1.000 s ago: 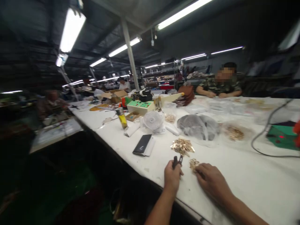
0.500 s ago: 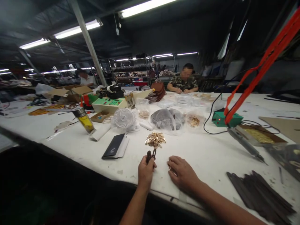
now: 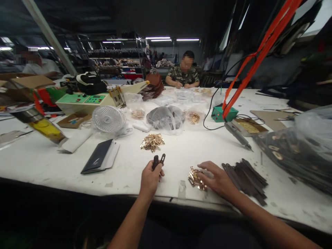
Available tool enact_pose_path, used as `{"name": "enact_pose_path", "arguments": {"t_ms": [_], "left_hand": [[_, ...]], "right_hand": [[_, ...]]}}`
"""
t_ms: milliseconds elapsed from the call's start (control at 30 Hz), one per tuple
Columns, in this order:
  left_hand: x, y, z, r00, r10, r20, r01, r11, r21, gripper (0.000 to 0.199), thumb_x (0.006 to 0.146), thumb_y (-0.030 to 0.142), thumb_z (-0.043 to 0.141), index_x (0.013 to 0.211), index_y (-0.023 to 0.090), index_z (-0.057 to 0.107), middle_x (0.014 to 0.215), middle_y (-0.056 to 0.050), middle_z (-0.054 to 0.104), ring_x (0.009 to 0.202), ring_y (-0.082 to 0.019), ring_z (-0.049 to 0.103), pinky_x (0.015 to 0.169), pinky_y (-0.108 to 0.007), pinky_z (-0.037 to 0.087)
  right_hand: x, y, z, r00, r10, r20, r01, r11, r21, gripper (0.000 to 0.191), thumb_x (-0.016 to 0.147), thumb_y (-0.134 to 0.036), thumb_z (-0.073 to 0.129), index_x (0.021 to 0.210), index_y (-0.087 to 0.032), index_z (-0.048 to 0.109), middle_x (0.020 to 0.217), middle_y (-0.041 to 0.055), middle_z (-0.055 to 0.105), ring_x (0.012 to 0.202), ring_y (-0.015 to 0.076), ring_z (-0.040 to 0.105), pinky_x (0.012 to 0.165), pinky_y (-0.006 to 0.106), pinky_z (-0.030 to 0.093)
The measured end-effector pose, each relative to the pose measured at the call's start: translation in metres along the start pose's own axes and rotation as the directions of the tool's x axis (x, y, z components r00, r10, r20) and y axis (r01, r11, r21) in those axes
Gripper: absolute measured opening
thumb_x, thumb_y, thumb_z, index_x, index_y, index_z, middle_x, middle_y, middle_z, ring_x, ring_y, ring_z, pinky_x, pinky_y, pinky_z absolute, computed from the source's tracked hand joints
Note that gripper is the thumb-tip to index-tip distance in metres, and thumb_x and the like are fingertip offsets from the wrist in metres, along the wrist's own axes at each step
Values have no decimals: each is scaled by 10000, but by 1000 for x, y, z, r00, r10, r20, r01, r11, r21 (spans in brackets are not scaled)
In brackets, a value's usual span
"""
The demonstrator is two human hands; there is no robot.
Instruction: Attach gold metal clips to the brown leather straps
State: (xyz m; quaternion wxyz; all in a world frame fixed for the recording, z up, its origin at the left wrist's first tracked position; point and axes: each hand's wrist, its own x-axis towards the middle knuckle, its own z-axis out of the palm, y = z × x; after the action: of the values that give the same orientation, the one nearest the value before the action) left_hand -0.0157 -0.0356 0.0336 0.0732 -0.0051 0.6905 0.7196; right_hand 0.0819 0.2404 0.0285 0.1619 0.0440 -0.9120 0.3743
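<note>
My left hand (image 3: 150, 178) is closed around a dark strap (image 3: 156, 161), whose slotted end (image 3: 162, 158) sticks up beside it. Farther back on the white table (image 3: 166, 180) lies a heap of gold metal pieces (image 3: 153, 142). A smaller group of gold pieces (image 3: 195, 178) is at the fingertips of my right hand (image 3: 216, 180), whose fingers are spread with the thumb apart. Just beyond that hand, to the right, several dark brown strips (image 3: 247, 180) lie in a fanned stack.
A dark notebook (image 3: 97, 157) and a white fan (image 3: 108, 119) are on the left. A bagged dark item (image 3: 166, 118) lies behind the gold heap. A soldering-type tool (image 3: 238, 135) hangs from an orange strap near a green box (image 3: 224, 113). A person (image 3: 183, 72) sits across the table.
The view has turned right and down. My right hand has moved right and its fingers have opened, with gold pieces now visible below them. My left hand still holds the dark strap.
</note>
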Motion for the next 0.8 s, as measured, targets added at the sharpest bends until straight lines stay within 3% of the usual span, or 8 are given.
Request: {"name": "enact_pose_path", "arguments": {"t_ms": [100,233,367,567,700,800], "left_hand": [[-6,2,24,993,-36,115,35,999,7,355,839,463,684,982,148,607,622,-7,600,493,-99,440,453,-203,335],[-9,0,49,972,-81,219,79,997,18,295,842,414,669,944,147,594,610,-6,593,471,-88,427,442,-196,319],[-13,-4,56,963,-120,243,116,993,28,283,844,394,671,958,144,600,602,5,574,483,-76,414,452,-183,306],[-18,-5,51,960,-150,238,182,976,-120,386,825,412,717,1053,126,592,702,-20,617,517,-72,442,446,-176,290],[-16,-6,49,962,-138,234,183,966,-182,428,828,416,740,1091,108,603,737,-29,626,522,-68,442,440,-178,286],[-16,-8,48,965,-133,225,181,961,-211,430,854,429,732,1103,97,616,654,-2,574,518,-69,429,448,-177,290]], "right_hand": [[9,-9,-11,985,121,120,-121,993,-7,236,934,-407,634,1069,-236,723,1024,47,672,915,178,629,825,318,487],[18,-23,-14,952,132,276,-79,978,-194,185,895,-410,670,929,-240,735,902,28,644,826,173,581,742,301,428],[19,-24,-8,941,165,294,-104,972,-212,200,896,-410,653,892,-220,715,861,27,642,776,167,566,686,286,399],[23,-28,-15,906,288,311,-326,942,75,214,860,-414,675,866,-204,718,818,17,699,735,169,608,672,283,431],[44,-39,-16,881,337,332,-443,832,333,313,804,-441,723,968,-175,733,896,41,734,805,190,651,753,302,482],[63,-46,-4,887,322,331,-452,748,485,430,779,-478,746,1052,-147,723,935,63,736,812,188,647,761,309,498]]}}
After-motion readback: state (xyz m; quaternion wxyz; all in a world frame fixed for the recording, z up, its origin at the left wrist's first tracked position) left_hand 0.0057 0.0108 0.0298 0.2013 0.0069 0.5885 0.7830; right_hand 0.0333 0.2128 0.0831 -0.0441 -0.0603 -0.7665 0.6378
